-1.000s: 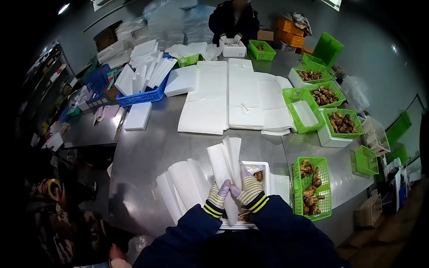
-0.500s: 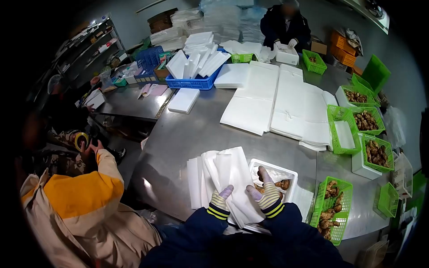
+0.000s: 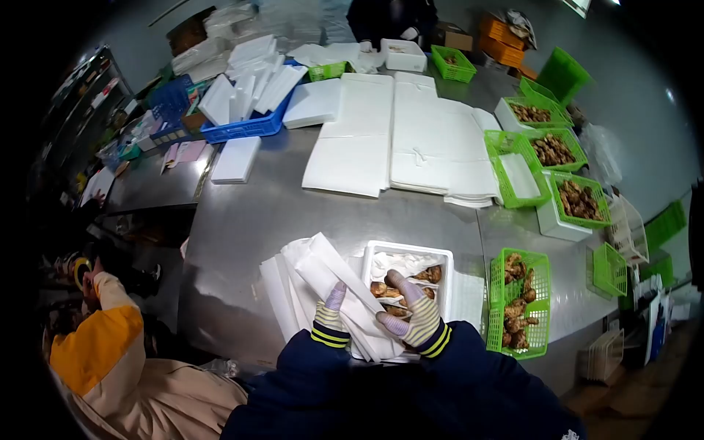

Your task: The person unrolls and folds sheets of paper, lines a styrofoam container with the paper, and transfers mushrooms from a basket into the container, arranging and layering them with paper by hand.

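Observation:
Striped, purple-tipped gloves cover both my hands. My left hand (image 3: 331,304) is closed on a folded white paper sheet (image 3: 323,260), its thumb lying on top. My right hand (image 3: 418,315) grips the sheet's right edge, thumb on the paper and another finger stretched over the white foam box (image 3: 447,275). Inside the box, brown mushrooms (image 3: 429,274) lie on crumpled white paper; my right hand and the sheet hide part of them. More white sheets (image 3: 275,286) lie loosely stacked under and left of my left hand.
A green basket (image 3: 544,308) of mushrooms stands to the right, with more baskets behind. Large white sheets (image 3: 352,147) cover the table's middle. A blue crate (image 3: 246,130) holds foam lids. A person in beige and orange (image 3: 110,330) is at left; another person (image 3: 392,18) works opposite.
The view has shifted right, so the scene sits further left. The folded sheet has swung leftward in my hands, uncovering more of the box. The person opposite has a hand away from their foam box.

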Motion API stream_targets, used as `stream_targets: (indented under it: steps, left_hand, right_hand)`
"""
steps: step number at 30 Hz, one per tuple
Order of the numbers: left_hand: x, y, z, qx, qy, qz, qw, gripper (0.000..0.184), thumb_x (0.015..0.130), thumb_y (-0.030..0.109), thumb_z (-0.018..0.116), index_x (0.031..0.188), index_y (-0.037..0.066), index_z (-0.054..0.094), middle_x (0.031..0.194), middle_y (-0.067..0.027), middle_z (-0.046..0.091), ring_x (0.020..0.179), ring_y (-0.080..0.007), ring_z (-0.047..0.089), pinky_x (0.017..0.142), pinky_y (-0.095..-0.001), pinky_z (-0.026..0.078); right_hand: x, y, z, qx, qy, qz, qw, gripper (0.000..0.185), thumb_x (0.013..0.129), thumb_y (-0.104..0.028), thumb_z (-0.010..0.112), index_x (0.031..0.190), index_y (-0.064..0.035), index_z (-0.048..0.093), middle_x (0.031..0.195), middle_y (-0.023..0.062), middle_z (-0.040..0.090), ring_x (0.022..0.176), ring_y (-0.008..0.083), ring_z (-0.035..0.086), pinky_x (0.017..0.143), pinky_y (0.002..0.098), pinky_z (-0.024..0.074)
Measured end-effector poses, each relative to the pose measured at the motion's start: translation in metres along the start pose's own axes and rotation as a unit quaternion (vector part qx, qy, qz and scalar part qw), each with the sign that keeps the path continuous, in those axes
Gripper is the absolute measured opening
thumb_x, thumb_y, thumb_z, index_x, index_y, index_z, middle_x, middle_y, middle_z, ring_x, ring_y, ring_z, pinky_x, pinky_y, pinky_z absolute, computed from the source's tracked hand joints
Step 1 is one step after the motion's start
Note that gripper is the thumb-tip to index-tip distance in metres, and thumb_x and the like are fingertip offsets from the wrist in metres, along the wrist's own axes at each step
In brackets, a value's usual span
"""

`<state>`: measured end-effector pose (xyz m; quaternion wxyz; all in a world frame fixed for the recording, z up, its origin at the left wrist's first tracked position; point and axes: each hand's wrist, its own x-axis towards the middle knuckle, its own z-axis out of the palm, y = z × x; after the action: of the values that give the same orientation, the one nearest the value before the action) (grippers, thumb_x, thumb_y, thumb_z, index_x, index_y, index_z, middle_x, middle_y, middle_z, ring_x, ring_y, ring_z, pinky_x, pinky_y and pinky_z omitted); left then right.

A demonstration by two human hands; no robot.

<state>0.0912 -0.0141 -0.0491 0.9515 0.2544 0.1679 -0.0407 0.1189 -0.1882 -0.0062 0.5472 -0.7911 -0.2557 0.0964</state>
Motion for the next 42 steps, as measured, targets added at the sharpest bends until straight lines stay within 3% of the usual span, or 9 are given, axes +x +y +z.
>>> stream_targets:
  steps: [7, 13, 17, 21, 25, 30, 33, 39, 42]
  left_hand:
    - [0.017, -0.039, -0.031, 0.058, -0.041, -0.114, 0.991, 0.048, 0.083, 0.029, 0.066, 0.119, 0.003, 0.05, 0.098, -0.0151, 0.062, 0.089, -0.0266, 0.061, 0.081, -0.0384, 0.052]
    - [0.051, -0.049, -0.035, 0.214, -0.044, -0.04, 0.975, 0.086, 0.077, 0.027, 0.075, 0.139, 0.0, 0.023, 0.125, -0.0201, 0.047, 0.115, -0.0254, 0.048, 0.1, -0.0332, 0.037]
    - [0.064, -0.038, -0.032, 0.337, -0.028, 0.085, 0.937, 0.07, 0.084, 0.019, 0.066, 0.139, 0.001, 0.026, 0.129, -0.0222, 0.042, 0.119, -0.0249, 0.045, 0.102, -0.0338, 0.036]
    - [0.079, -0.057, -0.018, 0.683, -0.153, 0.304, 0.646, 0.06, 0.086, 0.031, 0.059, 0.136, 0.007, 0.036, 0.135, -0.0187, 0.04, 0.123, -0.0351, 0.039, 0.103, -0.0418, 0.032]
    - [0.103, -0.089, -0.014, 0.845, -0.174, 0.261, 0.432, 0.067, 0.083, 0.05, 0.053, 0.136, 0.011, 0.039, 0.141, -0.0206, 0.031, 0.128, -0.0414, 0.03, 0.105, -0.0487, 0.024]
    - [0.11, -0.102, -0.021, 0.881, -0.191, 0.178, 0.395, 0.067, 0.085, 0.049, 0.049, 0.139, 0.012, 0.033, 0.144, -0.0202, 0.026, 0.132, -0.0397, 0.023, 0.107, -0.0529, 0.018]
    - [0.114, -0.104, -0.023, 0.892, -0.189, 0.171, 0.374, 0.064, 0.087, 0.047, 0.047, 0.139, 0.013, 0.033, 0.144, -0.0202, 0.026, 0.133, -0.0385, 0.023, 0.107, -0.0532, 0.017]
    - [0.116, -0.109, -0.026, 0.896, -0.18, 0.184, 0.361, 0.064, 0.086, 0.048, 0.047, 0.138, 0.012, 0.035, 0.143, -0.0199, 0.027, 0.133, -0.0378, 0.024, 0.108, -0.0515, 0.017]
    - [0.116, -0.104, -0.022, 0.897, -0.187, 0.182, 0.356, 0.063, 0.087, 0.047, 0.047, 0.138, 0.011, 0.035, 0.144, -0.0197, 0.026, 0.133, -0.037, 0.023, 0.108, -0.0508, 0.016]
  right_hand:
    - [-0.043, 0.067, 0.053, 0.484, -0.116, 0.254, 0.829, 0.079, 0.076, -0.031, 0.073, 0.136, -0.0005, 0.031, 0.125, 0.0146, 0.05, 0.114, 0.0241, 0.049, 0.096, 0.0337, 0.0401]
    - [-0.073, 0.069, 0.014, 0.384, 0.111, 0.28, 0.873, 0.045, 0.086, -0.019, 0.063, 0.124, 0.0004, 0.048, 0.111, 0.0111, 0.06, 0.101, 0.0183, 0.057, 0.088, 0.0314, 0.0466]
    - [-0.083, 0.103, 0.015, 0.275, 0.213, 0.3, 0.888, 0.04, 0.085, -0.019, 0.064, 0.116, 0.0035, 0.052, 0.102, 0.0126, 0.063, 0.09, 0.0171, 0.061, 0.078, 0.0304, 0.0495]
    - [-0.087, 0.161, 0.058, 0.153, 0.135, 0.325, 0.923, 0.047, 0.081, -0.023, 0.068, 0.119, 0.0016, 0.053, 0.103, 0.0102, 0.063, 0.09, 0.0164, 0.059, 0.08, 0.0307, 0.0468]
    - [-0.081, 0.172, 0.062, 0.188, 0.108, 0.391, 0.895, 0.075, 0.075, -0.041, 0.069, 0.126, 0.0076, 0.043, 0.118, 0.0242, 0.055, 0.112, 0.0328, 0.052, 0.094, 0.0338, 0.0395]
    - [-0.073, 0.145, 0.049, 0.078, 0.103, 0.43, 0.893, 0.082, 0.071, -0.048, 0.07, 0.123, 0.0103, 0.045, 0.114, 0.0246, 0.056, 0.11, 0.0312, 0.053, 0.092, 0.0346, 0.041]
    - [-0.079, 0.138, 0.043, 0.025, 0.025, 0.417, 0.908, 0.086, 0.071, -0.048, 0.069, 0.128, 0.0094, 0.04, 0.121, 0.0266, 0.052, 0.117, 0.0329, 0.049, 0.095, 0.0348, 0.0393]
    - [-0.109, 0.092, 0.04, -0.333, -0.054, -0.072, 0.939, 0.052, 0.074, -0.038, 0.064, 0.117, -0.0112, 0.054, 0.118, 0.0114, 0.052, 0.106, 0.0303, 0.051, 0.085, 0.045, 0.0418]
    - [-0.117, 0.099, 0.051, -0.312, -0.166, -0.044, 0.934, 0.05, 0.081, -0.045, 0.054, 0.117, -0.0105, 0.055, 0.119, 0.0079, 0.054, 0.114, 0.0295, 0.045, 0.094, 0.049, 0.0348]
